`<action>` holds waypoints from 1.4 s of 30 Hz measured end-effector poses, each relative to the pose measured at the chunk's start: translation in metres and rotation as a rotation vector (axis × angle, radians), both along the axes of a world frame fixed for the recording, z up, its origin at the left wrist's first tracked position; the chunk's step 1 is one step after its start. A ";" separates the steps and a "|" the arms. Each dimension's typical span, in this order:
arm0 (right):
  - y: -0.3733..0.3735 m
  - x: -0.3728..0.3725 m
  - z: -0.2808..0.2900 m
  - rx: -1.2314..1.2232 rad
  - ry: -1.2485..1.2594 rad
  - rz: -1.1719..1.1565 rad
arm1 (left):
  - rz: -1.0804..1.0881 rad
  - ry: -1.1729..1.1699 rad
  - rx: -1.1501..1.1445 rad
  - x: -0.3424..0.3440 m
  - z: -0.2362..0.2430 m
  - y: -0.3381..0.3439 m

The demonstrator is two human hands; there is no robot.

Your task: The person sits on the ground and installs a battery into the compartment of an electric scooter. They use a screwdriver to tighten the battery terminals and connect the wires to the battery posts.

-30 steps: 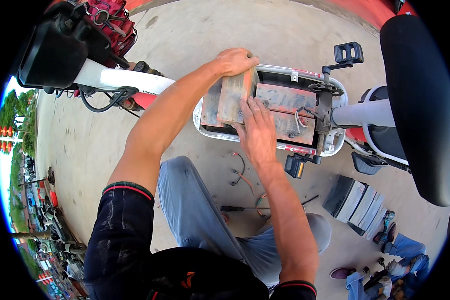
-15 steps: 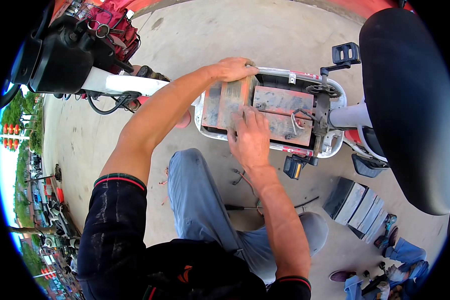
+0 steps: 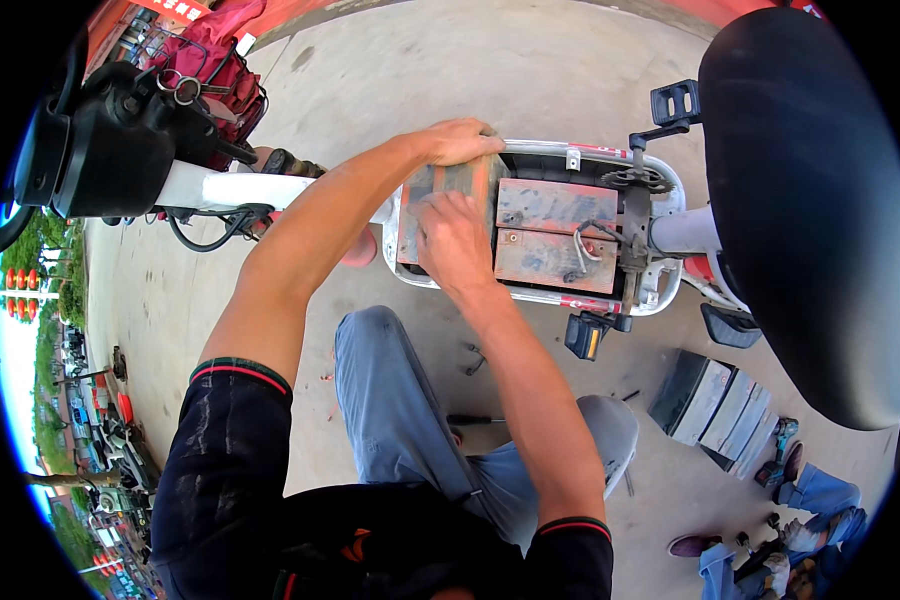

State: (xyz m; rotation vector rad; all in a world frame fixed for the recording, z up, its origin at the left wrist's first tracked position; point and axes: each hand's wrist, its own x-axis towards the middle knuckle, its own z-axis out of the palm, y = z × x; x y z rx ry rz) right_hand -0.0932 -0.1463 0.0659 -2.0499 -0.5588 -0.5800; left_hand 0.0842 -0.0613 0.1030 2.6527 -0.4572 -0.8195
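Dusty, reddish-grey batteries lie in the open frame compartment of an electric bike in front of me. My left hand is closed over the far end of a block-shaped battery on the left side. Across its top reaches my right hand, with bent fingers at the battery's left side; the fingertips are partly hidden. Another battery part shows left of that hand. To the right are two more batteries, a far one and a near one, with short wires on top.
A black seat overhangs the right side, and pedals stick out from the frame. The handlebar column is at left. Grey batteries stand on the ground at lower right, near another person's legs. A screwdriver lies by my knees.
My right hand has moved left across the battery, from its right edge to its left side, and its fingers are more bent. The left hand stays at the far end. The view has shifted slightly.
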 end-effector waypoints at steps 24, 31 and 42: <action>-0.036 -0.033 -0.012 -0.315 0.053 0.156 | 0.025 -0.347 -0.089 -0.033 -0.021 0.010; -0.083 -0.026 -0.007 -0.622 0.163 0.173 | 0.002 -0.423 -0.110 -0.033 -0.029 0.010; -0.084 -0.021 -0.034 -0.536 0.106 0.208 | -0.085 -0.297 -0.132 -0.031 -0.024 0.012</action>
